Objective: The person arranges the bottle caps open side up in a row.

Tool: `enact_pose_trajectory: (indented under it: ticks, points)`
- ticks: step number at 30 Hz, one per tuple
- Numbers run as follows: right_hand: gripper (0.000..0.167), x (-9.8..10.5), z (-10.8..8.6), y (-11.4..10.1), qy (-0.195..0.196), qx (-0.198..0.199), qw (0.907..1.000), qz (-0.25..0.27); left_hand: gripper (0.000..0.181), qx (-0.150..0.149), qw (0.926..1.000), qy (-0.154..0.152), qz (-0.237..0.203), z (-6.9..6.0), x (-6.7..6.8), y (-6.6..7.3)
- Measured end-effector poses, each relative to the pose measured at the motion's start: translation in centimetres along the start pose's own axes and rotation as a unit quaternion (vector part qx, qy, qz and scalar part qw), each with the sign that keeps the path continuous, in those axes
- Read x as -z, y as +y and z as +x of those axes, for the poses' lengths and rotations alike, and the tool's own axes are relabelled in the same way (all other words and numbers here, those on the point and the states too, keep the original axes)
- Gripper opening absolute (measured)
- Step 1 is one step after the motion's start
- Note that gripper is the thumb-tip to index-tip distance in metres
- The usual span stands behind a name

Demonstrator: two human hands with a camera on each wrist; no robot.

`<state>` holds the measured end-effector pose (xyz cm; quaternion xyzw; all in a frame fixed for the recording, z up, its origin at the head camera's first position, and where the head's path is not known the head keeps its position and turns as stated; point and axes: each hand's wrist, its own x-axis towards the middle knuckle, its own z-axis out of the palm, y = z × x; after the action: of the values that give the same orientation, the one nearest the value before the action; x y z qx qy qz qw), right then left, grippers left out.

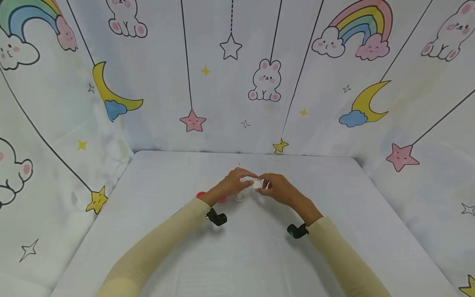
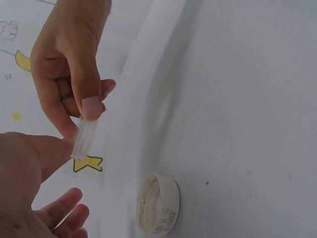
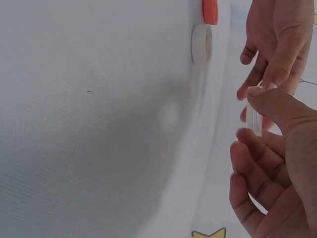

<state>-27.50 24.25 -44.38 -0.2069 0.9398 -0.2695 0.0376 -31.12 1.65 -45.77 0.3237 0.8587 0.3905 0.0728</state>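
Above the table, a small translucent whitish plastic cap [image 1: 257,183] is held between both hands. My right hand [image 1: 277,188] pinches it by thumb and fingers. From the other side my left hand [image 1: 234,183] grips its edge, thumb and index finger at the cap [image 3: 253,119]. In the left wrist view the cap [image 2: 85,138] stands on edge, rim turned sideways. On the table below lies a white bottle cap [image 2: 159,204] with printed marks on its side, its hollow showing. Two red caps [image 1: 201,194] lie partly hidden behind the left wrist.
A white cloth covers the table [image 1: 237,255]. Behind and beside it hangs a printed curtain [image 1: 222,90] with stars, moons, rabbits and rainbows. Each wrist carries a small black camera [image 1: 217,217]. One red cap [image 3: 210,11] is near the white one.
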Motion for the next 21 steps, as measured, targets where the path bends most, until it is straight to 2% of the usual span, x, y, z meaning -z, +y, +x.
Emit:
enact_pose_trajectory:
  ticks: [4,12,15,21]
  points:
    - [0.048,0.0,-0.1,0.1,-0.01,-0.001,0.9999,0.002,0.036,0.018,0.9987,-0.003,0.047,-0.2,-0.2,0.1]
    - [0.046,-0.3,0.0,0.7,-0.037,-0.012,0.9992,-0.011,0.044,0.006,0.9925,-0.02,0.121,-0.2,-0.9,0.2]
    - [0.047,-0.5,0.0,1.0,-0.049,-0.012,0.9986,-0.013,0.044,0.004,0.988,-0.025,0.152,-0.3,-1.1,0.4]
    - [0.049,-1.2,-0.2,1.3,-0.07,-0.02,0.9972,-0.017,0.042,-0.018,0.9758,-0.034,0.215,-0.7,-1.7,0.4]
